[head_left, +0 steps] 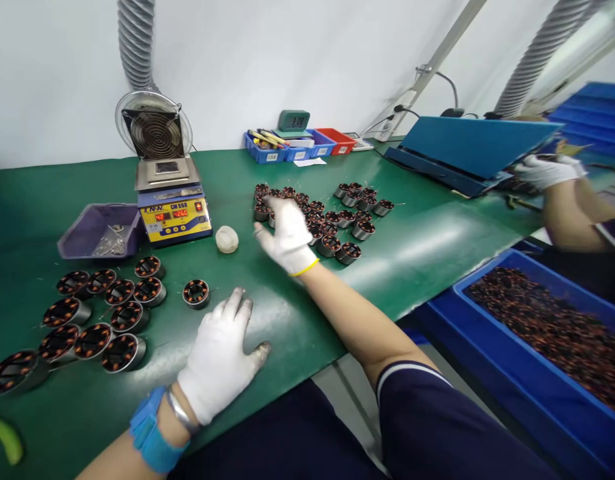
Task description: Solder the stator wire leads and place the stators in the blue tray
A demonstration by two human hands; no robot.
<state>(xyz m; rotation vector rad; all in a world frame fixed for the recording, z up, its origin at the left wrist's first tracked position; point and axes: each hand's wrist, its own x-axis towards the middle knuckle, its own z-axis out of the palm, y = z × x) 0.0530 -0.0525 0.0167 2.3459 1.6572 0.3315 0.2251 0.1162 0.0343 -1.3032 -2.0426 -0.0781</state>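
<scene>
My left hand (220, 353), in a white glove with darkened fingertips, lies on the green table with its fingers stretched out and nothing in them. Just beyond its fingertips stands a single motor stator (196, 293), a metal ring with copper windings. My right hand (287, 233), also gloved and slightly blurred, is over the left edge of a group of stators (330, 245). Its thumb and fingers are apart, and I see nothing held. Whether it touches a stator I cannot tell. Another group of stators (130, 317) sits left of my left hand.
A solder pot (174, 217) with a fan behind it stands at the back left, beside a purple tray (72, 243) of metal bits. A small white round object (227, 240) sits nearby. At right are a blue bin (462, 287) of parts and a co-worker's gloved hands (550, 172).
</scene>
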